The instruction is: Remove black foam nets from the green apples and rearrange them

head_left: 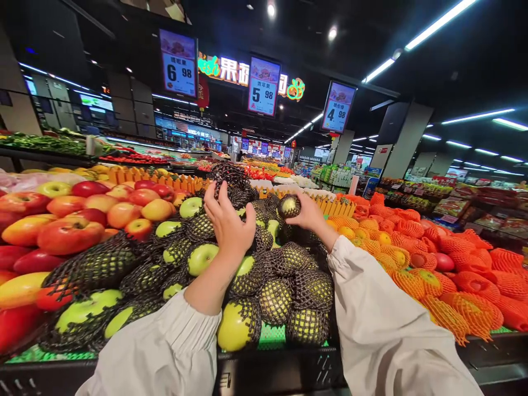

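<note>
My right hand [307, 213] grips a green apple in a black foam net [290, 205] near the back of the green apple pile. Over the same pile is my left hand [231, 223], its fingers spread and raised, with no fruit seen in it. Just beyond its fingertips rises a dark heap of black nets [231, 177]; whether they touch I cannot tell. Below and between my hands sit netted green apples [276, 300], and one partly bare green apple [203, 258] shows beside my left wrist. White sleeves cover both forearms.
Red-yellow apples [72, 234] are heaped to the left. On the right lie oranges in orange nets [396, 256] and fruit in red nets [478, 280]. A low yellow picket divider [336, 208] stands behind. The black display edge [280, 366] runs in front; price signs [263, 88] hang overhead.
</note>
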`<state>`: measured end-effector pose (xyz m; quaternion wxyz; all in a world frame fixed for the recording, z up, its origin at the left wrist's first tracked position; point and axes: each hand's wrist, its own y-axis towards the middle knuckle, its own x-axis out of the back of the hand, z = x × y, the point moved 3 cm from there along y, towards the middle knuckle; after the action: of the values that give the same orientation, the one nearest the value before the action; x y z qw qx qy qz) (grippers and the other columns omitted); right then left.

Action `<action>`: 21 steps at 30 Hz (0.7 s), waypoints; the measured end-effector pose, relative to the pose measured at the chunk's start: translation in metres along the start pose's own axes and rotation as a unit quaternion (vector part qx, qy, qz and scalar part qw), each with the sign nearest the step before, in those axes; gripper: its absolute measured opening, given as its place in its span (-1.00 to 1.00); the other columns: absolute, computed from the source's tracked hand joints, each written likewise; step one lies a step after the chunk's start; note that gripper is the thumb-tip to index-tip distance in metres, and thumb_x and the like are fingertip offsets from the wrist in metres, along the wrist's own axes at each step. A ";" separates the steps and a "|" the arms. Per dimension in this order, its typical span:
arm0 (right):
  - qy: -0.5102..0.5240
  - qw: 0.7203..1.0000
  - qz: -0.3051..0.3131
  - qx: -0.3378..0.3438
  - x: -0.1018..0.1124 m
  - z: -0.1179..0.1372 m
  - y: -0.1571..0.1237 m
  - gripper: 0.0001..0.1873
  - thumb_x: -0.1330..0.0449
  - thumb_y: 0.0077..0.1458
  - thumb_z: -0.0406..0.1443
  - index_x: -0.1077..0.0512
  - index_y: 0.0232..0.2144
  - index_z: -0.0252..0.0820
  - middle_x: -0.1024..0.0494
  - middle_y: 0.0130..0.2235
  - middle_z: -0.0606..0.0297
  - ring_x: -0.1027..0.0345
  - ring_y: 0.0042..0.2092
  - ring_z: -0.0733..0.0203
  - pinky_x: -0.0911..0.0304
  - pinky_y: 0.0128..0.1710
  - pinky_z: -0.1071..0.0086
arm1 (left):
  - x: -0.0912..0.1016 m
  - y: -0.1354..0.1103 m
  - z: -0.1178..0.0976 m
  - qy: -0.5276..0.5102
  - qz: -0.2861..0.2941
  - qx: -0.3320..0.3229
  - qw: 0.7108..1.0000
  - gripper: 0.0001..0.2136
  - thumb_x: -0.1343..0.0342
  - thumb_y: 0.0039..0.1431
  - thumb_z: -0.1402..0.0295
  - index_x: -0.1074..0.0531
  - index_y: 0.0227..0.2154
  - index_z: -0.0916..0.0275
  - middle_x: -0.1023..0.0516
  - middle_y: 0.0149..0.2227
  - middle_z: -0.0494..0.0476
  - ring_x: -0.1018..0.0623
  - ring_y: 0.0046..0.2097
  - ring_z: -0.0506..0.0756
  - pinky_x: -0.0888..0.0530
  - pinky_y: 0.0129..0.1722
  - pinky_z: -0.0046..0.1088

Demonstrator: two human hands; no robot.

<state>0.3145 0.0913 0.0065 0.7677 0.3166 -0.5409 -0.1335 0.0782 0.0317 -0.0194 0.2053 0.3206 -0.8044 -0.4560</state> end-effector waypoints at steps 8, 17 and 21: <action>-0.161 0.980 0.114 0.019 -0.029 0.002 0.022 -0.11 -0.51 -0.26 -0.15 -0.34 0.14 -0.17 -0.51 0.06 0.00 -0.42 0.05 -0.21 -0.34 -0.01 0.11 | 0.001 0.000 -0.006 0.006 0.001 -0.019 1.000 -0.39 -0.04 0.22 0.31 -0.12 0.29 0.46 -0.11 0.31 0.56 -0.14 0.37 0.41 -0.11 0.36 0.03; -0.158 0.965 -0.033 -0.206 0.038 -0.115 0.046 -0.17 -0.46 -0.19 -0.11 -0.30 0.10 -0.28 -0.51 0.04 -0.11 -0.43 0.04 -0.25 -0.36 -0.03 0.08 | 0.000 -0.001 -0.009 0.001 -0.019 -0.054 0.998 -0.41 -0.03 0.21 0.34 -0.14 0.28 0.48 -0.14 0.30 0.61 -0.20 0.32 0.45 -0.16 0.31 0.13; -0.089 0.959 0.022 -0.267 0.013 -0.159 0.022 -0.15 -0.48 -0.25 -0.17 -0.32 0.09 -0.33 -0.51 0.06 -0.15 -0.41 0.09 -0.29 -0.31 0.07 0.05 | 0.000 -0.001 -0.008 -0.005 -0.018 -0.060 0.998 -0.40 -0.04 0.20 0.35 -0.14 0.28 0.48 -0.13 0.31 0.60 -0.19 0.33 0.44 -0.13 0.33 0.11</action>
<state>0.4615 0.1557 -0.0042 0.7756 0.0747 -0.5589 -0.2837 0.0836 0.0263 -0.0158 0.2123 0.3198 -0.7709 -0.5084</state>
